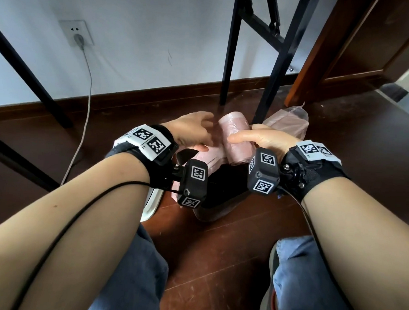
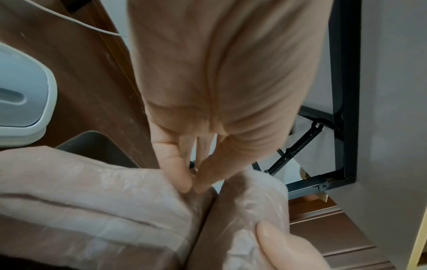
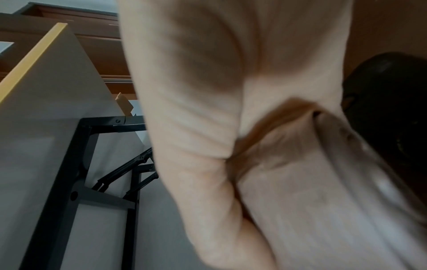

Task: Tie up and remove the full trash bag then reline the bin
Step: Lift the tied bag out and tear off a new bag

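Fingers of the right hand (image 1: pixel 259 138) wrap the bag roll (image 1: pixel 235 137); left hand (image 1: pixel 190 130) pinches its loose sheet (image 2: pixel 92 201).

Left hand (image 2: pixel 219 91) pinching loose pink bag sheet (image 2: pixel 92 201) beside the roll (image 2: pixel 249 210); right thumb (image 2: pixel 284 244) pressing the roll; white bin lid (image 2: pixel 25 95) at left.
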The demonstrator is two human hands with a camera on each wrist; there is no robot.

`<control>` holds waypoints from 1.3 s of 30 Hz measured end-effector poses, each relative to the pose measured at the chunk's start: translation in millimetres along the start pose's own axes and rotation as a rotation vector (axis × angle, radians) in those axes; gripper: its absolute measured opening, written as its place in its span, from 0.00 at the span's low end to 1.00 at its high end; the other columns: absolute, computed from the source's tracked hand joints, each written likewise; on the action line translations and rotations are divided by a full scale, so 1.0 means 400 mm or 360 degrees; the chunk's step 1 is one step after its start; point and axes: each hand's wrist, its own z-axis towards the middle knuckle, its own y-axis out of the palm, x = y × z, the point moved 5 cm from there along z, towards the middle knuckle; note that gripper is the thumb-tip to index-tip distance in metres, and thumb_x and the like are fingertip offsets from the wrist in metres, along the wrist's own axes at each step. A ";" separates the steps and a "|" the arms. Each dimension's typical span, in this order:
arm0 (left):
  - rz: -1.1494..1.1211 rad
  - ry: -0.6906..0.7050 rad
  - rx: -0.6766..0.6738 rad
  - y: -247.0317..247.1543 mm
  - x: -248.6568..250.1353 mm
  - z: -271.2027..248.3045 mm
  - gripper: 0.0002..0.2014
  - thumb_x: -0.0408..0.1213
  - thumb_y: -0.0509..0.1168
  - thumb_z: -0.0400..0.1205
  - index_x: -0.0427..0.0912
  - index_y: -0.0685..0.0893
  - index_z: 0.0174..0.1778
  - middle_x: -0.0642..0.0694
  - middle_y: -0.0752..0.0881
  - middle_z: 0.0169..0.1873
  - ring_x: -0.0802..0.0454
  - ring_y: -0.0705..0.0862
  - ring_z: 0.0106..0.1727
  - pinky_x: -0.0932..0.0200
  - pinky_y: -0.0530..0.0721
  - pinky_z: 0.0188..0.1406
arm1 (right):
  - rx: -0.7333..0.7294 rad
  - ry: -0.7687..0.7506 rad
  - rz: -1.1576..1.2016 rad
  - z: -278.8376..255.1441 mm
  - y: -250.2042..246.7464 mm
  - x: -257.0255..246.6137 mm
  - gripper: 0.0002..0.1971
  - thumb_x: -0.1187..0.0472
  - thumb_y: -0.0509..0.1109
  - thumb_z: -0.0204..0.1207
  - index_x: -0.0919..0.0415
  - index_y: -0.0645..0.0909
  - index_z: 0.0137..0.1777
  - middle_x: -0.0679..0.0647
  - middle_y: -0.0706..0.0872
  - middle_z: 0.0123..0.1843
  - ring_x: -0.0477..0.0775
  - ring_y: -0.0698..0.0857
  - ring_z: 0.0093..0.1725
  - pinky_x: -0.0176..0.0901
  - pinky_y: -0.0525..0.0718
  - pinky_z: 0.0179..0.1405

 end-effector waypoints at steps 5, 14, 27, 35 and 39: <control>0.0006 -0.0028 -0.0325 0.040 0.009 -0.015 0.16 0.13 0.59 0.76 0.30 0.77 0.58 0.33 0.79 0.46 0.49 0.82 0.38 0.65 0.82 0.29 | -0.0179 -0.0062 0.0068 -0.006 0.025 -0.021 0.32 0.57 0.80 0.66 0.65 0.75 0.69 0.64 0.86 0.61 0.61 0.88 0.56 0.55 0.86 0.58; -0.0034 -0.0229 -0.0133 0.016 -0.024 -0.005 0.09 0.16 0.63 0.77 0.31 0.80 0.33 0.37 0.80 0.32 0.50 0.84 0.32 0.62 0.88 0.32 | -0.0132 -0.0135 -0.0005 0.004 0.026 -0.032 0.12 0.61 0.70 0.77 0.64 0.82 0.59 0.63 0.89 0.57 0.60 0.89 0.54 0.56 0.84 0.62; -0.0124 -0.0259 0.0014 0.021 -0.017 -0.010 0.12 0.18 0.63 0.78 0.34 0.78 0.31 0.43 0.79 0.24 0.58 0.82 0.21 0.67 0.84 0.23 | 0.0171 -0.0164 0.0022 0.025 0.057 -0.048 0.13 0.68 0.63 0.73 0.66 0.76 0.57 0.63 0.82 0.49 0.61 0.83 0.47 0.46 0.80 0.40; -0.0083 -0.0306 0.0101 0.011 -0.020 -0.009 0.07 0.18 0.66 0.75 0.31 0.81 0.34 0.38 0.77 0.29 0.54 0.74 0.19 0.70 0.70 0.13 | 0.0249 -0.0180 -0.0035 0.051 0.046 -0.040 0.06 0.67 0.65 0.78 0.62 0.79 0.39 0.65 0.85 0.49 0.64 0.85 0.55 0.57 0.81 0.59; -0.0055 -0.0252 0.0081 0.018 -0.014 -0.009 0.11 0.17 0.65 0.75 0.33 0.79 0.29 0.40 0.76 0.26 0.58 0.74 0.14 0.72 0.68 0.11 | 0.0258 -0.0173 -0.0026 0.056 0.047 -0.036 0.09 0.60 0.65 0.75 0.66 0.81 0.48 0.62 0.86 0.48 0.63 0.86 0.52 0.55 0.82 0.55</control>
